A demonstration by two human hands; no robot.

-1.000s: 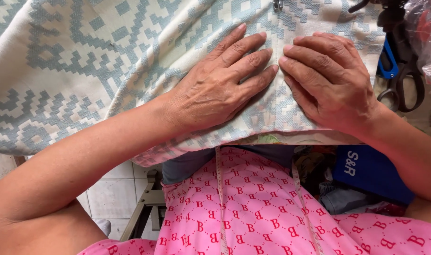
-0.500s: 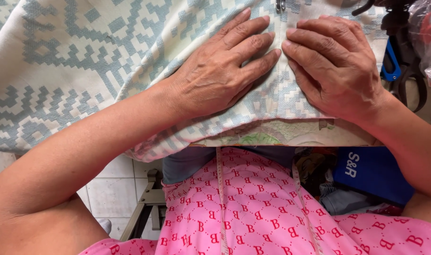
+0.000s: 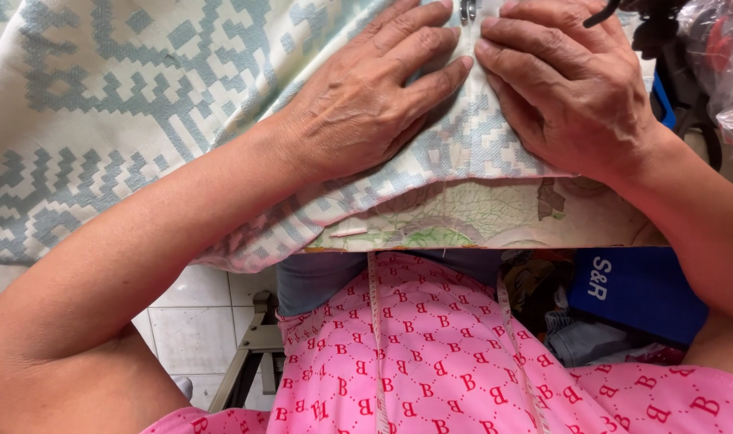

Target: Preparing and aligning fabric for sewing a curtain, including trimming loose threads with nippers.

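A cream fabric (image 3: 117,104) with a pale blue-grey woven block pattern lies spread over a table. My left hand (image 3: 366,104) rests flat on it, fingers pointing up and right. My right hand (image 3: 567,88) lies flat beside it, fingers pointing left; the fingertips of both nearly meet. Just above the fingertips, at the top edge, a small metal part (image 3: 468,10) of a sewing machine pokes into view. Both hands press the cloth and hold nothing.
The table edge (image 3: 495,221) has a worn floral covering. A measuring tape (image 3: 376,337) hangs over my pink patterned clothing. Dark scissors and blue handles (image 3: 672,88) lie at the right. A blue bag (image 3: 640,289) sits below the table; white floor tiles (image 3: 198,313) show lower left.
Both hands have slid the fabric further away from me, toward the top of the view. More of the floral table edge shows below the cloth.
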